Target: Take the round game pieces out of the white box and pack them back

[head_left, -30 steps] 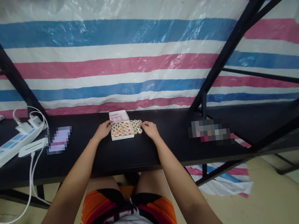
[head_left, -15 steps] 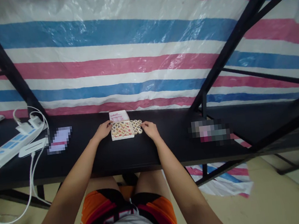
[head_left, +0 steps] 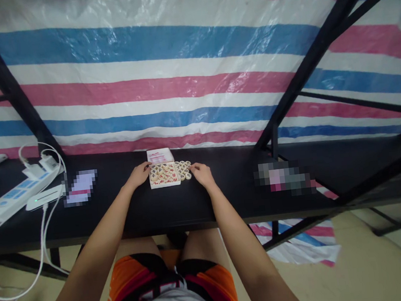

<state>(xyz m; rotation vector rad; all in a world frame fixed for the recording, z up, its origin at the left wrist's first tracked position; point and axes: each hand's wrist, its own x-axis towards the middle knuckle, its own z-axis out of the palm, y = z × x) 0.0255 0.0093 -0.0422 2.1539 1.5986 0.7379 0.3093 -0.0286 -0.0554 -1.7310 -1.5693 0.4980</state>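
Observation:
A small white box (head_left: 166,184) stands on the black table, filled with round Chinese chess pieces (head_left: 164,174) marked in black and red. Several loose pieces (head_left: 183,170) lie in a group against its right side. My left hand (head_left: 140,175) rests at the box's upper left corner, thumb and forefinger a little apart, fingertips at the edge. To the right of the loose pieces, my right hand (head_left: 202,174) lies with slightly bent fingers, their tips at the outermost piece. Whether either fingertip presses on anything is too small to tell. The white lid (head_left: 159,156) with pink print lies behind the box.
On the left are a white power strip (head_left: 17,193) with plugs and cables, a white flat device (head_left: 44,197) and a blurred phone-like item (head_left: 81,187). A pixelated object (head_left: 285,178) lies on the right. Black metal posts (head_left: 304,76) and a striped plastic sheet (head_left: 164,87) stand behind.
Both hands, the box and the pieces keep their places. The whole view has shifted very slightly.

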